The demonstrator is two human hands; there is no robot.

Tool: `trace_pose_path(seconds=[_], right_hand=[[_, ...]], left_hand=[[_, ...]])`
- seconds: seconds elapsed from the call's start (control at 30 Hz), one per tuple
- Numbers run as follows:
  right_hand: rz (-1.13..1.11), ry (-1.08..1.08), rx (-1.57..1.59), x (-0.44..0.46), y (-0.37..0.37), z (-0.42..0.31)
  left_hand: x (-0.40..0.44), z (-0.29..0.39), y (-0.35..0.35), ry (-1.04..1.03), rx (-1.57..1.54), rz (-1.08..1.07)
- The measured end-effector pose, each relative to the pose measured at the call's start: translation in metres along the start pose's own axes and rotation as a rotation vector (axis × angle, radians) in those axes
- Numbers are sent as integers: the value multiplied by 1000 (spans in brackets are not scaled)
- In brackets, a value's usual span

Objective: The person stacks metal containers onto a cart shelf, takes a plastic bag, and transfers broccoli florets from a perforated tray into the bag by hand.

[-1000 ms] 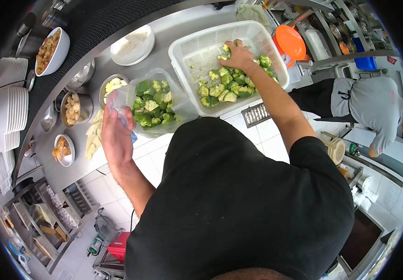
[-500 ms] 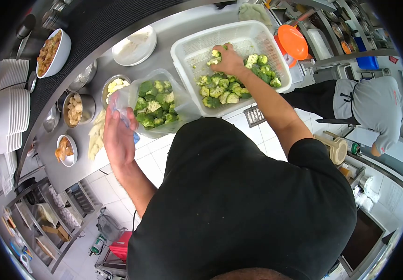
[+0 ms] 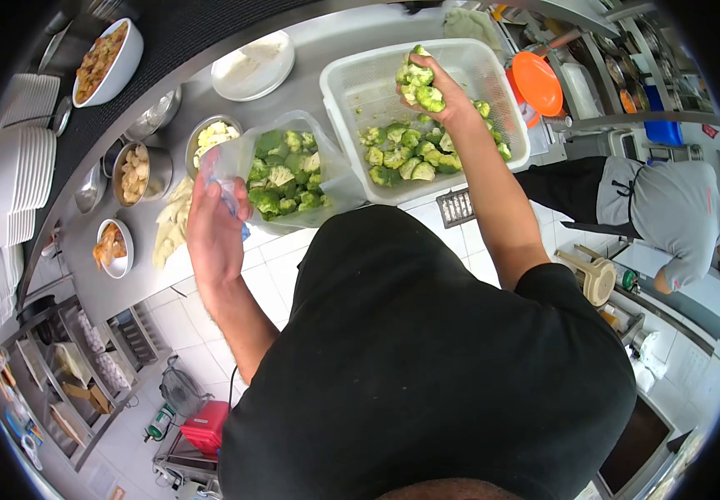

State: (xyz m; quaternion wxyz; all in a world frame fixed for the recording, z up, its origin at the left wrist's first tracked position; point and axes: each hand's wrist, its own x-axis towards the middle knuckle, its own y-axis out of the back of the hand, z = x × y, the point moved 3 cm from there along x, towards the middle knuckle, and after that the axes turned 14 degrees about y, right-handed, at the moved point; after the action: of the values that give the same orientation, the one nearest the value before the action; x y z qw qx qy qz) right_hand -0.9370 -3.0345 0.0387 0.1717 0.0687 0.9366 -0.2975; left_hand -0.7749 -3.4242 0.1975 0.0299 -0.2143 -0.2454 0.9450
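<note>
Several broccoli florets (image 3: pixel 417 82) are gripped in my right hand (image 3: pixel 447 98), raised over the white perforated basket (image 3: pixel 343 108). More florets (image 3: pixel 402 154) lie in the near part of that basket. Left of it stands a clear plastic bag (image 3: pixel 339 179) with its mouth spread, holding many broccoli pieces (image 3: pixel 285 179). My left hand (image 3: pixel 217 221) is closed on the left edge of the bag, fingers up and bent round the plastic.
Bowls of chopped pale food (image 3: pixel 133 173) and yellow pieces (image 3: pixel 212 137) stand left of the bag, near a stack of white plates (image 3: pixel 252 67). An orange pan (image 3: pixel 537 83) lies beyond the basket. A person in a grey shirt (image 3: pixel 668 208) stands at the right.
My right hand has lifted from inside the basket and turned, now with a cluster of broccoli florets in it. My left hand stays at the bag's edge.
</note>
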Motion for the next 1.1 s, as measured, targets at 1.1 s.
trace_pose_path(seconds=[1.1], right_hand=[[-160,423,-1602,6,7,-73]], left_hand=[[-16,14,27,-91,-37,-48]])
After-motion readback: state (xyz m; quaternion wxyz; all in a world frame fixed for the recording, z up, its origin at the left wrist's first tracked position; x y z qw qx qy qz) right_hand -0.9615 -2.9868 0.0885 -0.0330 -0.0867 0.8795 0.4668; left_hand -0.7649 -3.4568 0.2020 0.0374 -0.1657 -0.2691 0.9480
